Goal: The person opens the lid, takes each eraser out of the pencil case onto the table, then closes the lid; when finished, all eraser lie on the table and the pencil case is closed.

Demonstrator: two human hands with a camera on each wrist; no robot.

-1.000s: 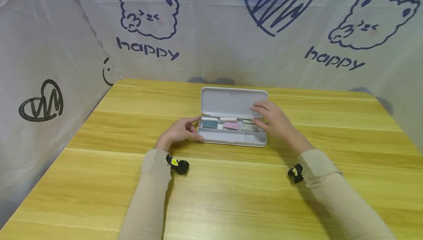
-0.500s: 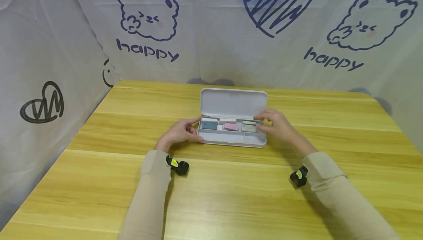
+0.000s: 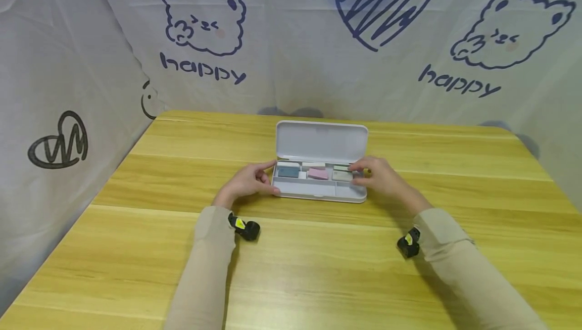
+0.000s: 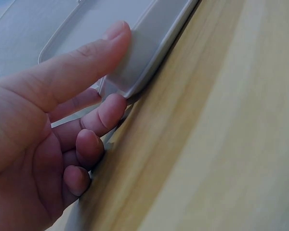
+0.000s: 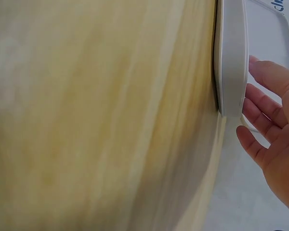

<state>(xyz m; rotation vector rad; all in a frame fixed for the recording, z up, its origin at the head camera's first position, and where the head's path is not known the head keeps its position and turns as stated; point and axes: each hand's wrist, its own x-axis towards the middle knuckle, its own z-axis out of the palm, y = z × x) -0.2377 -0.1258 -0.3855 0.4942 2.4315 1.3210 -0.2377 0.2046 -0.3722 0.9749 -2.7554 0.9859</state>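
A white pencil case [image 3: 312, 188] lies with its lid [image 3: 322, 140] raised at the back. My left hand [image 3: 247, 180] holds its left end, thumb at the front corner and fingers at the side; the left wrist view has the thumb over the rim. In the case's back row are a blue eraser [image 3: 288, 172], a pink eraser [image 3: 318, 174], a grey eraser [image 3: 342, 175] and several paler blocks. My right hand [image 3: 379, 174] reaches over the right end, thumb and index finger pinching the grey eraser's right end. The right wrist view hides that eraser behind the case wall [image 5: 233, 57].
The case stands on a wood-grain table [image 3: 318, 264], toward its back edge. A white cloth [image 3: 295, 37] with bear and heart drawings hangs behind. The front compartments of the case run along its near side.
My right hand has come down from in front of the lid to the grey eraser, its thumb and index finger closer together. My left hand and the case stay in place.
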